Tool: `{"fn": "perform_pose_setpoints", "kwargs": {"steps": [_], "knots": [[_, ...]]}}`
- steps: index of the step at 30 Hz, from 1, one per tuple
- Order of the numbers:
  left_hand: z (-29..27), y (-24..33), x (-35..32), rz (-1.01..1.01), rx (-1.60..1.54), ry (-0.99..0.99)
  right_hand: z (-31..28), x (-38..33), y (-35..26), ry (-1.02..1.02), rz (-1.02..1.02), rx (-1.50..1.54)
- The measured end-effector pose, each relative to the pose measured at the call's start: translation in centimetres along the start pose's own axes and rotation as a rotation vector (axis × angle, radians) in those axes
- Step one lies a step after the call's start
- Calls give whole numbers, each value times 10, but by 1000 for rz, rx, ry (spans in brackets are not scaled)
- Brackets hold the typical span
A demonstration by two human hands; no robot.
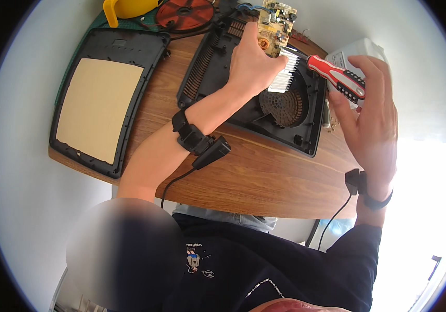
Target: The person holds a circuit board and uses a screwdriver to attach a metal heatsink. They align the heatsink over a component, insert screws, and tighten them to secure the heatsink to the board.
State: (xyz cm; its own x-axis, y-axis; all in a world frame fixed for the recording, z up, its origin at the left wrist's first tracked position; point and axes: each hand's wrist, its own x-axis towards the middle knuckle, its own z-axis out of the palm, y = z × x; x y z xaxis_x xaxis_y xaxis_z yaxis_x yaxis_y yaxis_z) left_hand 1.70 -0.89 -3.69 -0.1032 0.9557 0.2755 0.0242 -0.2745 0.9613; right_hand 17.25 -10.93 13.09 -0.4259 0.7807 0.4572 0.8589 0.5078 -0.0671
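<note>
My left hand (254, 62) grips a tan circuit board (276, 21) by its edge and its silver finned heat sink (284, 73). Beneath it lies a black plastic housing (233, 109) with a round vent grille and slotted side vents. On the right, my right hand (371, 114) is curved around the end of a screwdriver (335, 75) with a red, white and black handle. Its thumb and fingers lie on either side of the handle. The screwdriver's shaft points left to the board near the heat sink; its tip is hard to make out.
A black-framed cover (100, 104) with a beige panel lies at the left on the wooden table (223, 177). Behind it are a red round coil (185, 14), a yellow object (129, 11) and a green mat (98, 22). A white container (371, 49) stands at the back right.
</note>
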Motion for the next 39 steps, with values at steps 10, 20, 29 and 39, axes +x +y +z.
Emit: {"fn": "perform_pose_setpoints", "kwargs": {"steps": [10, 20, 29, 39], "knots": [[3, -5, 0, 8, -47, -1, 5, -4, 4, 7, -25, 39], [4, -6, -1, -49, -39, -15, 6, -1, 6, -15, 12, -126], [7, -13, -2, -58, -65, -1, 12, -1, 12, 42, -4, 33], [6, -11, -4, -86, -93, -15, 13, 0, 14, 38, -25, 44]]}}
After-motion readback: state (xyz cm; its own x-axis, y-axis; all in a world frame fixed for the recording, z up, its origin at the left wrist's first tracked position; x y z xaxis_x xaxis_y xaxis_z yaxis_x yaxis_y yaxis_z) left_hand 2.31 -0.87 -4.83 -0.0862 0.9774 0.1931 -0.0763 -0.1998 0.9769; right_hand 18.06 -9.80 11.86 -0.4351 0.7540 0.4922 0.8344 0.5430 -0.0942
